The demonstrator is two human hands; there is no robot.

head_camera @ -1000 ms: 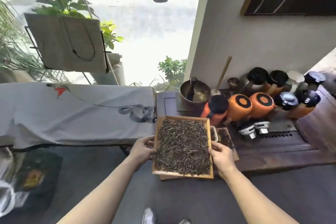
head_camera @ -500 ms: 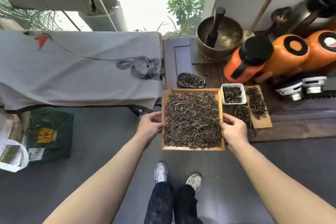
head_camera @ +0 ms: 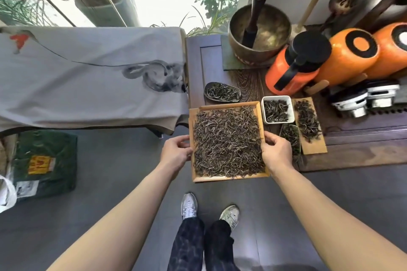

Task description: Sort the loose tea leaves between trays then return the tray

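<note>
A square wooden tray (head_camera: 229,179) full of loose dark tea leaves (head_camera: 226,141) is held level over the front corner of the dark wooden tea table (head_camera: 352,160). My left hand (head_camera: 176,152) grips its left rim and my right hand (head_camera: 276,150) grips its right rim. To the right lie a white square dish of leaves (head_camera: 291,109), a flat wooden board with leaves (head_camera: 312,149) and a small metal mesh scoop (head_camera: 296,145). A dark scoop dish with leaves (head_camera: 221,92) sits just beyond the tray.
A brass bowl with a dark mallet (head_camera: 259,33) and orange flasks (head_camera: 295,64) stand at the table's back. A bench under grey painted cloth (head_camera: 88,77) is to the left. A green bag (head_camera: 44,160) lies on the dark floor, my shoes (head_camera: 209,211) below.
The view has tilted down and closer to the table. The tray stays in both hands, now lower with its far edge near the dishes of leaves.
</note>
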